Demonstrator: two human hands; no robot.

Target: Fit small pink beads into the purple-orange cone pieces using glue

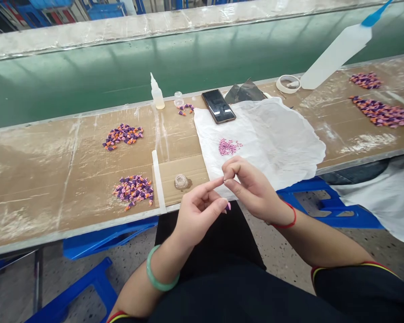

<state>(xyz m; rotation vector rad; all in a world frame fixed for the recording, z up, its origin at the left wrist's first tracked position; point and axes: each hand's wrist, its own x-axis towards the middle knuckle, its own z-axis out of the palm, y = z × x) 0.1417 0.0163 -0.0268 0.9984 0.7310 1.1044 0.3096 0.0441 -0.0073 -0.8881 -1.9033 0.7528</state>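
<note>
While left hand point(198, 213) pinches purple piece point(228, 206), small plain bottle point(157, 97), dark-screened phone point(219, 106)

Bench point(37, 179): long, brown top, scuffed, whitish smears, pale edging. Left stretch: rear pile point(124, 134) of small purple-and-orange pieces; front pile point(134, 190), similar, closer to near edge. Just beside the latter, white strip point(158, 179), running along left side of a cardboard sheet point(170, 197). Far edge, left to right: small bottle point(157, 98), upright; clear tub point(178, 98), short row of pieces point(190, 106) near it; dark sheets point(244, 93); tape roll point(279, 85); large bottle point(338, 56), blue nozzle. White cloth point(272, 134) spread mid-bench. Right stretch: compact heap point(366, 80), longer heap point(384, 112) nearer.
</note>
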